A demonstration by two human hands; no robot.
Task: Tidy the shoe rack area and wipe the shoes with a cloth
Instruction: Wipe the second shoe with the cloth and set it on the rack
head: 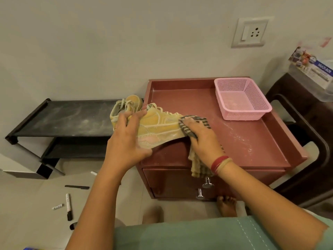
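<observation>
Both your hands grip: left hand (126,141) the yellow sneaker (158,127), right hand (203,139) a striped cloth (197,119) at its toe. The dusty maroon cabinet's (243,138) front-left corner sits below.

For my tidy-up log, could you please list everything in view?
yellow suede sneaker: one, yellow, held over cabinet edge
second yellow sneaker: one, yellow, rack's right end
grey striped cloth: one, grey-beige, on held sneaker's toe
black shoe rack: one, black, left of cabinet
maroon drawer cabinet: one, maroon, against wall
pink plastic mesh basket: one, pink, cabinet top
marker pens: several, black and white, floor
wall socket: one, white, above cabinet
left hand: one, grips sneaker's heel end
right hand: one, holds cloth to toe
</observation>
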